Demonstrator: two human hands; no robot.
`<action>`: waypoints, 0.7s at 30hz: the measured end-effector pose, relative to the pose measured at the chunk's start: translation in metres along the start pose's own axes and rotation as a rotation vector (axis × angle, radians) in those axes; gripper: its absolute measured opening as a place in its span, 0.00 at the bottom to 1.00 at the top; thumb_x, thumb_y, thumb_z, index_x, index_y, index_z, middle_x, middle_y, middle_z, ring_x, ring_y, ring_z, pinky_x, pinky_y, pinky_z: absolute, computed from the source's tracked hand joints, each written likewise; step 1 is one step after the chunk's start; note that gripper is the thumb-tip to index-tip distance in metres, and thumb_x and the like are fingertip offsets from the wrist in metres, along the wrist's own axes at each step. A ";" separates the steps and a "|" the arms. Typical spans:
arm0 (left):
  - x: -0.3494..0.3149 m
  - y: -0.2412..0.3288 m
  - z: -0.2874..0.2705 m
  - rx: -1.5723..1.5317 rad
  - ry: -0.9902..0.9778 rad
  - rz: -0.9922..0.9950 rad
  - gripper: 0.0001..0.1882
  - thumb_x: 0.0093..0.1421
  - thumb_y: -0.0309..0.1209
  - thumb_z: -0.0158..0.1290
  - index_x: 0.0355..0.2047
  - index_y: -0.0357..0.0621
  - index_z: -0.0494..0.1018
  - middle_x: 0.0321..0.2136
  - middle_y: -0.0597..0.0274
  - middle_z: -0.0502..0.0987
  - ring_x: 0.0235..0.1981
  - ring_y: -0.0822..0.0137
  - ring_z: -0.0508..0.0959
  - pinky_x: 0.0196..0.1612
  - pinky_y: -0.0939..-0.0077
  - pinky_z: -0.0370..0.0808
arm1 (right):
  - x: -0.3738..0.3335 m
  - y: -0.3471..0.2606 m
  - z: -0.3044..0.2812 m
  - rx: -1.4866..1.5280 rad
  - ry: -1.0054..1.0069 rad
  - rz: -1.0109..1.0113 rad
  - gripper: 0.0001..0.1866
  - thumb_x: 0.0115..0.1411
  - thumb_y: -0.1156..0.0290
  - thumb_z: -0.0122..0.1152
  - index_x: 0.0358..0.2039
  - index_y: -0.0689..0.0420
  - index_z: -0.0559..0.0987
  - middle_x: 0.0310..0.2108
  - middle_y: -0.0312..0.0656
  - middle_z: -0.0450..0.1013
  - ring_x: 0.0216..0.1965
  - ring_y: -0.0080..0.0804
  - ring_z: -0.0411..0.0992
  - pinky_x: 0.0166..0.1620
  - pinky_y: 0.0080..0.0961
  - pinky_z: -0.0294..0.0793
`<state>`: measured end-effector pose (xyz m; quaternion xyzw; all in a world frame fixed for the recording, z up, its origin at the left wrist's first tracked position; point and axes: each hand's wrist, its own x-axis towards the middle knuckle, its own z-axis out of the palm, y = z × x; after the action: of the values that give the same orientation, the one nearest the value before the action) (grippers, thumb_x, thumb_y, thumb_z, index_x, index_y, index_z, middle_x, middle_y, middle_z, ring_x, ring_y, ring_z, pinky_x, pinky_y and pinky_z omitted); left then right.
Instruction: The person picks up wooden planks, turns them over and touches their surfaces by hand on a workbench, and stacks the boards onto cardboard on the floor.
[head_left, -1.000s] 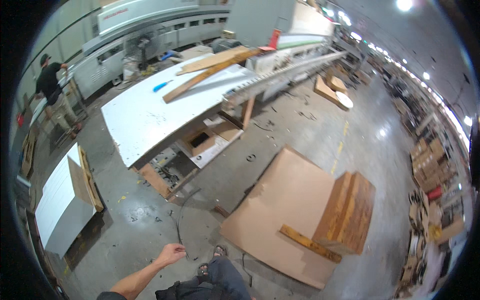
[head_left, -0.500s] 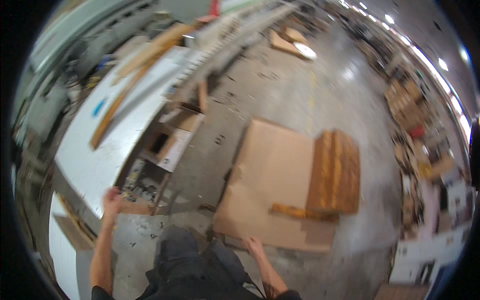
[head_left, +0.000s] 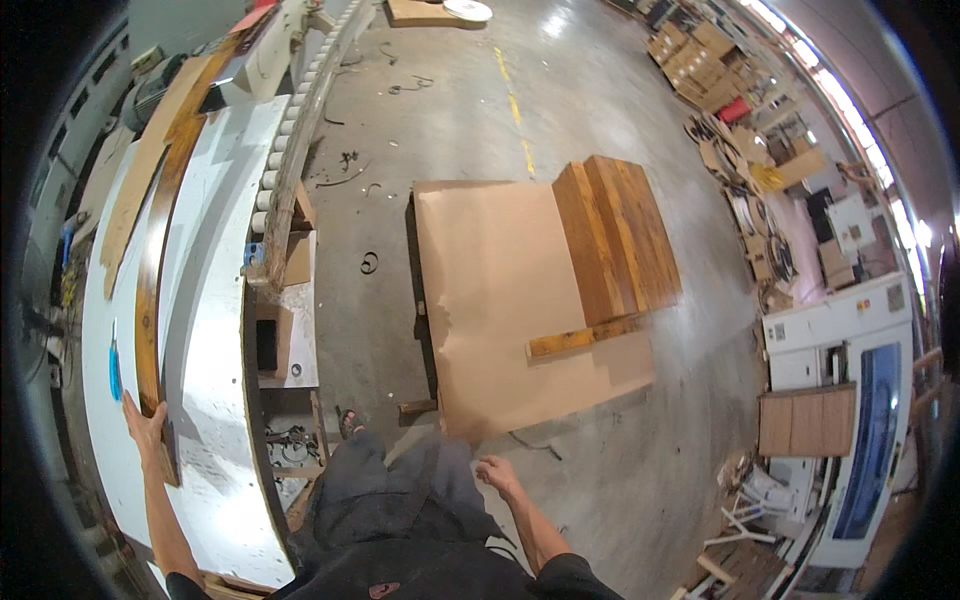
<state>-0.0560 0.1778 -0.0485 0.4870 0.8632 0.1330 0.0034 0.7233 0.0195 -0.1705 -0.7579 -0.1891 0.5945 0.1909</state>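
Note:
On the white-topped table at the left lies a long, narrow brown wooden board (head_left: 151,290). My left hand (head_left: 146,428) is over the board's near end, its fingers and thumb spread across the width and touching it. A blue-handled tool (head_left: 114,370), perhaps a cutter, lies just beyond those fingers. My right hand (head_left: 496,474) hangs in front of my body with its fingers curled in and nothing visible in them. It is nearest to the cardboard sheet (head_left: 495,270), which bears a stack of wooden boards (head_left: 625,235) and one short wooden piece (head_left: 560,345).
The white table (head_left: 215,400) stands along my left, with a roller rail (head_left: 285,140) running away from it. Beside it is a low shelf with an open box (head_left: 298,340). Black strap scraps (head_left: 370,262) lie on the floor. A white machine (head_left: 850,300) stands at the right.
The view has turned and come closer to the table. My left hand has gone from the table's edge to the long board. My right hand stays low near my body.

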 end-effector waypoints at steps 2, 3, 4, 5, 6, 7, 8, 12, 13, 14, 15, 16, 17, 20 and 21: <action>0.006 0.010 0.004 -0.176 -0.120 0.008 0.48 0.47 0.40 0.65 0.64 0.32 0.55 0.61 0.39 0.61 0.62 0.47 0.62 0.64 0.61 0.59 | -0.015 -0.008 0.021 -0.136 -0.043 -0.069 0.22 0.60 0.70 0.56 0.52 0.69 0.73 0.38 0.49 0.77 0.37 0.33 0.75 0.40 0.27 0.74; 0.002 0.042 -0.011 -0.273 -0.217 -0.024 0.47 0.47 0.39 0.64 0.63 0.32 0.57 0.57 0.40 0.66 0.58 0.48 0.66 0.61 0.63 0.62 | -0.022 -0.026 0.028 -0.173 -0.046 -0.062 0.23 0.61 0.67 0.55 0.53 0.68 0.72 0.40 0.48 0.77 0.39 0.33 0.76 0.43 0.28 0.74; 0.006 0.056 -0.023 -0.364 -0.293 -0.068 0.45 0.46 0.38 0.63 0.62 0.31 0.58 0.53 0.41 0.70 0.54 0.50 0.70 0.58 0.65 0.65 | -0.025 -0.047 0.041 -0.172 -0.043 -0.061 0.23 0.61 0.67 0.55 0.53 0.68 0.72 0.40 0.48 0.77 0.39 0.33 0.76 0.43 0.28 0.74; 0.010 0.039 -0.018 -0.404 -0.226 0.029 0.41 0.46 0.34 0.62 0.59 0.30 0.61 0.46 0.44 0.74 0.47 0.52 0.74 0.54 0.66 0.68 | -0.024 -0.070 0.055 -0.305 -0.010 -0.279 0.22 0.62 0.66 0.55 0.53 0.66 0.73 0.41 0.47 0.77 0.41 0.32 0.76 0.45 0.27 0.74; 0.006 0.042 -0.013 -0.411 -0.229 0.032 0.41 0.46 0.34 0.62 0.59 0.30 0.61 0.46 0.44 0.74 0.47 0.52 0.74 0.54 0.66 0.68 | -0.027 -0.094 0.066 -0.442 0.034 -0.488 0.22 0.62 0.65 0.55 0.53 0.65 0.73 0.43 0.46 0.77 0.42 0.31 0.76 0.47 0.27 0.73; -0.005 0.053 -0.017 -0.400 -0.108 0.032 0.40 0.46 0.32 0.61 0.59 0.30 0.62 0.47 0.43 0.74 0.47 0.52 0.74 0.54 0.66 0.68 | -0.032 -0.130 0.080 -0.418 0.025 -0.554 0.21 0.63 0.65 0.55 0.53 0.64 0.73 0.43 0.45 0.77 0.44 0.30 0.75 0.48 0.26 0.73; -0.018 0.060 -0.023 -0.390 0.014 0.029 0.39 0.45 0.30 0.61 0.58 0.29 0.62 0.48 0.42 0.73 0.48 0.52 0.73 0.54 0.65 0.68 | -0.041 -0.170 0.093 -0.398 0.015 -0.619 0.20 0.63 0.65 0.55 0.53 0.63 0.73 0.43 0.44 0.77 0.45 0.28 0.75 0.50 0.25 0.72; -0.089 0.040 -0.036 -0.312 0.026 0.023 0.38 0.44 0.28 0.59 0.58 0.29 0.64 0.49 0.40 0.73 0.50 0.50 0.74 0.55 0.64 0.69 | -0.061 -0.309 0.156 -0.278 -0.189 -0.585 0.19 0.64 0.69 0.55 0.53 0.62 0.73 0.44 0.44 0.77 0.46 0.28 0.74 0.51 0.25 0.72; -0.110 0.052 -0.046 -0.315 -0.039 -0.041 0.37 0.44 0.28 0.59 0.56 0.30 0.65 0.48 0.42 0.74 0.48 0.51 0.75 0.53 0.63 0.70 | -0.061 -0.336 0.171 -0.176 -0.251 -0.642 0.18 0.64 0.70 0.55 0.53 0.63 0.73 0.44 0.44 0.77 0.46 0.27 0.74 0.51 0.25 0.72; -0.127 0.069 -0.056 -0.315 -0.091 -0.112 0.36 0.43 0.28 0.58 0.55 0.30 0.66 0.46 0.43 0.74 0.47 0.51 0.76 0.52 0.62 0.71 | -0.053 -0.363 0.189 -0.071 -0.333 -0.699 0.18 0.64 0.72 0.55 0.54 0.63 0.73 0.45 0.43 0.77 0.46 0.27 0.74 0.51 0.24 0.72; -0.136 0.083 -0.066 -0.357 -0.188 -0.153 0.35 0.41 0.28 0.59 0.53 0.31 0.67 0.44 0.44 0.75 0.44 0.51 0.76 0.50 0.61 0.72 | -0.044 -0.385 0.208 -0.019 -0.407 -0.725 0.19 0.65 0.70 0.54 0.55 0.62 0.73 0.44 0.44 0.77 0.46 0.27 0.74 0.50 0.23 0.72; -0.142 0.092 -0.074 -0.399 -0.280 -0.200 0.34 0.40 0.29 0.60 0.51 0.32 0.68 0.41 0.45 0.75 0.42 0.51 0.77 0.48 0.60 0.73 | -0.045 -0.414 0.224 0.012 -0.475 -0.756 0.19 0.65 0.68 0.55 0.55 0.62 0.73 0.44 0.42 0.77 0.44 0.25 0.74 0.49 0.22 0.73; -0.148 0.093 -0.075 -0.391 -0.242 -0.174 0.34 0.38 0.31 0.61 0.49 0.33 0.68 0.39 0.45 0.75 0.40 0.50 0.76 0.46 0.60 0.73 | -0.050 -0.446 0.246 0.007 -0.528 -0.804 0.19 0.65 0.69 0.54 0.55 0.62 0.73 0.43 0.41 0.77 0.43 0.25 0.74 0.48 0.23 0.73; -0.126 0.117 -0.075 -0.314 -0.249 -0.116 0.38 0.33 0.38 0.63 0.48 0.36 0.68 0.36 0.47 0.73 0.38 0.46 0.74 0.42 0.56 0.72 | -0.071 -0.541 0.297 -0.276 -0.403 -0.683 0.22 0.65 0.67 0.54 0.56 0.63 0.71 0.45 0.45 0.76 0.40 0.25 0.75 0.43 0.24 0.75; -0.117 0.124 -0.075 -0.289 -0.238 -0.121 0.39 0.33 0.38 0.64 0.49 0.36 0.68 0.36 0.47 0.72 0.39 0.46 0.73 0.42 0.55 0.72 | -0.064 -0.560 0.301 -0.126 -0.517 -0.698 0.23 0.64 0.67 0.55 0.57 0.64 0.70 0.46 0.46 0.76 0.40 0.27 0.75 0.43 0.25 0.75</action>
<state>0.0991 0.1231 0.0384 0.4411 0.8562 0.1966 0.1835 0.3822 0.4846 0.1042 -0.4852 -0.5114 0.6516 0.2801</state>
